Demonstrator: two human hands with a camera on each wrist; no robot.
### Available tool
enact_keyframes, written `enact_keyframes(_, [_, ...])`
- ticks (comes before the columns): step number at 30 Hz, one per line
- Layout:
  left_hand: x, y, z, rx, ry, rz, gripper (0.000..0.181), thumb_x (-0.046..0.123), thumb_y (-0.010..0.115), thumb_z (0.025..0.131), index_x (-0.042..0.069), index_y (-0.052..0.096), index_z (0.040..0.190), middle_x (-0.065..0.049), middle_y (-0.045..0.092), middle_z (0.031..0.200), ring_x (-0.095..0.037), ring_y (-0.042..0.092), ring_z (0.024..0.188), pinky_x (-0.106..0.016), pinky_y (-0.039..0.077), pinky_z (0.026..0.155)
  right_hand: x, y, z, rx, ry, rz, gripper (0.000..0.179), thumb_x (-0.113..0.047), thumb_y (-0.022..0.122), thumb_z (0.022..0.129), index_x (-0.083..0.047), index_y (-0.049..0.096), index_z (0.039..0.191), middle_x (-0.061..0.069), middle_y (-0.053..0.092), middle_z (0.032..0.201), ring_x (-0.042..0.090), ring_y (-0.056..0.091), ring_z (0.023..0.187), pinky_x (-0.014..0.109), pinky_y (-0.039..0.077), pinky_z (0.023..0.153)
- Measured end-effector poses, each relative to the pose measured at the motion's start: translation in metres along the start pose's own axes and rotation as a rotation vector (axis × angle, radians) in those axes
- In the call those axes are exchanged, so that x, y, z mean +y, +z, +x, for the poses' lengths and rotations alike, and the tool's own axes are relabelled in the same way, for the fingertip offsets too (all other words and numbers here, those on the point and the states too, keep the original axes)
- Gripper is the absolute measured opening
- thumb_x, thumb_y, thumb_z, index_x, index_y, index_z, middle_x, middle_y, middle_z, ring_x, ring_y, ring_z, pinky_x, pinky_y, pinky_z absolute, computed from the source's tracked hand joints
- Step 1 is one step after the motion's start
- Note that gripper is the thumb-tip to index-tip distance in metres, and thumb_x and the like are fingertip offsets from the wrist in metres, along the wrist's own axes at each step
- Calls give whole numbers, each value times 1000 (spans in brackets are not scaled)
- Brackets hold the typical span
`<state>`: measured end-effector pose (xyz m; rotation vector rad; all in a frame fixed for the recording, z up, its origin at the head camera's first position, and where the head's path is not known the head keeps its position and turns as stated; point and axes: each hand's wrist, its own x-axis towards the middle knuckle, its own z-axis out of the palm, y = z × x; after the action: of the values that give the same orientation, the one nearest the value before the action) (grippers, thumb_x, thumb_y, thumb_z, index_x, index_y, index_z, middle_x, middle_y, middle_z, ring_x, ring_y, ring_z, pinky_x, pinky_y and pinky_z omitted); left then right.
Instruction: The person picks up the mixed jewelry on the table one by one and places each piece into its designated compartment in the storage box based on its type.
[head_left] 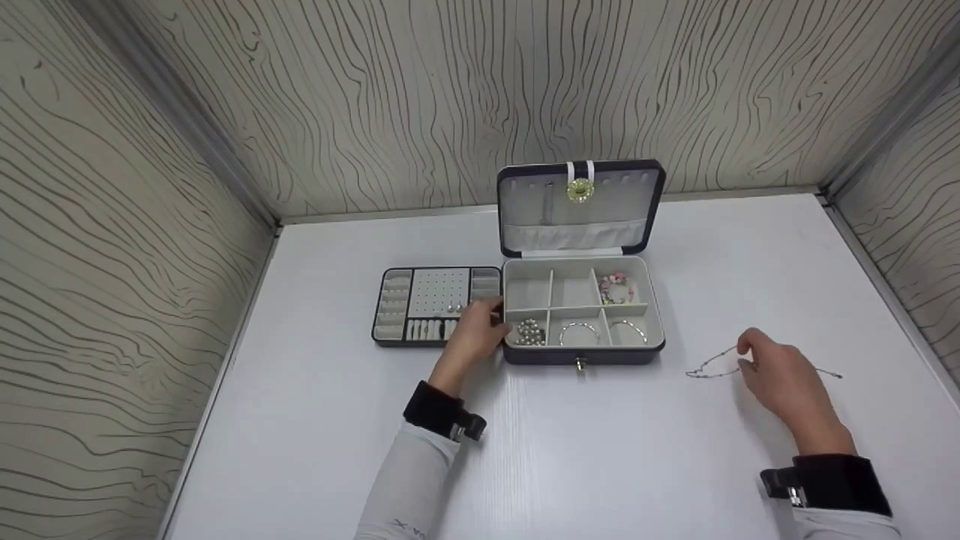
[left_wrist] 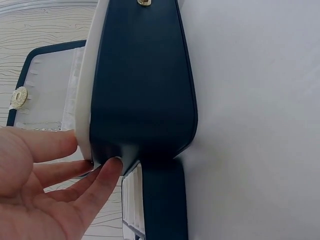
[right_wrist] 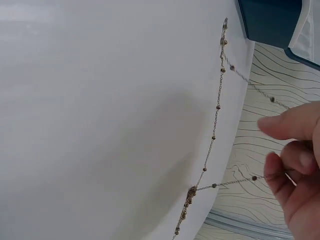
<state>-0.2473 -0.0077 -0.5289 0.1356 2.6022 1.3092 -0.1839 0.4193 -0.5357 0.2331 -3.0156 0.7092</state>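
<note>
My left hand (head_left: 474, 330) touches the left side of an open dark-blue jewelry box (head_left: 622, 356), its thumb at the rim and its fingertips against the outer end wall (left_wrist: 117, 145). The box has six light compartments. To its right, my right hand (head_left: 784, 379) holds a thin beaded chain necklace (head_left: 712, 373) with curled fingers. In the right wrist view, two strands of the necklace (right_wrist: 218, 107) run into the hand, and the rest trails over the white table. Part of the chain is hidden within the fingers.
A jewelry tray (head_left: 390, 300) with earrings lies left of the box. Inside the box are pearl-like beads (head_left: 531, 332), bangles (head_left: 579, 332) and a pink beaded bracelet (head_left: 616, 289). The raised lid (head_left: 525, 214) has a gold clasp (head_left: 580, 190). Wood-patterned panels (head_left: 420, 105) enclose the table.
</note>
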Motion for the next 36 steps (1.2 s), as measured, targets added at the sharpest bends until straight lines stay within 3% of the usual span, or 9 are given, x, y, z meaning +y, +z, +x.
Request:
enact_keyframes(3, [0, 0, 0, 2, 14, 8, 42, 1, 64, 90, -4, 56, 131, -18, 63, 120, -22, 63, 98, -31, 53, 83, 0, -4, 2, 153, -18, -39, 17, -2, 67, 89, -2, 54, 100, 0, 48, 56, 15, 39, 45, 29, 31, 42])
enact_keyframes(5, [0, 0, 0, 4, 21, 13, 42, 1, 65, 90, -4, 57, 131, -18, 63, 120, -23, 63, 99, -32, 53, 84, 0, -8, 3, 179, 7, -29, 16, -11, 66, 93, -2, 56, 99, 0, 48, 56, 16, 39, 45, 29, 31, 41])
enact_keyframes(9, [1, 1, 0, 5, 10, 16, 43, 2, 65, 90, -4, 56, 132, -18, 63, 121, -22, 63, 98, -32, 53, 84, 0, -22, 6, 64, 89, 26, 26, -24, 57, 99, -1, 61, 89, 2, 51, 62, 18, 43, 53, 30, 34, 46])
enact_keyframes(12, [1, 1, 0, 5, -2, 21, 44, 2, 64, 90, -3, 55, 133, -18, 63, 121, -22, 63, 98, -33, 53, 85, 0, -35, 6, -59, 139, 82, 32, -24, 51, 100, -4, 59, 77, 2, 55, 65, 17, 42, 57, 29, 34, 48])
enact_keyframes(15, [2, 0, -1, 3, -1, 14, 44, 1, 65, 90, -3, 55, 133, -18, 63, 120, -22, 63, 98, -33, 53, 85, -1, -48, 5, -116, 178, 183, 32, -22, 49, 100, -5, 53, 73, 6, 60, 70, 17, 45, 60, 29, 34, 50])
enact_keyframes(22, [2, 0, 0, -2, 8, -9, 45, 0, 65, 90, -5, 54, 133, -19, 63, 119, -23, 63, 98, -31, 54, 82, -6, -66, 4, -36, 160, 530, 39, -28, 50, 103, 4, 58, 84, 4, 61, 75, 11, 57, 75, 20, 43, 70])
enact_keyframes(27, [1, 0, 0, -3, 5, -19, 39, -1, 64, 90, -5, 58, 128, -20, 64, 115, -23, 63, 95, -31, 54, 78, -12, -77, 5, 46, 72, 946, 25, -15, 52, 102, 5, 65, 94, 5, 55, 64, 13, 60, 67, 17, 50, 70])
enact_keyframes(30, [1, 0, 1, -1, 1, -6, 38, -1, 64, 90, -5, 59, 127, -19, 64, 116, -23, 62, 96, -32, 54, 81, -17, -83, 7, 56, 42, 1172, 21, -9, 51, 102, 4, 67, 104, 7, 52, 58, 16, 61, 64, 20, 51, 69])
enact_keyframes(36, [2, 0, 1, -4, 0, -10, 38, -1, 64, 90, -5, 58, 128, -19, 64, 117, -24, 63, 97, -32, 54, 81, -31, -91, 9, -1, -29, 1413, 34, 1, 41, 103, 1, 57, 133, 7, 48, 53, 19, 54, 54, 25, 53, 67])
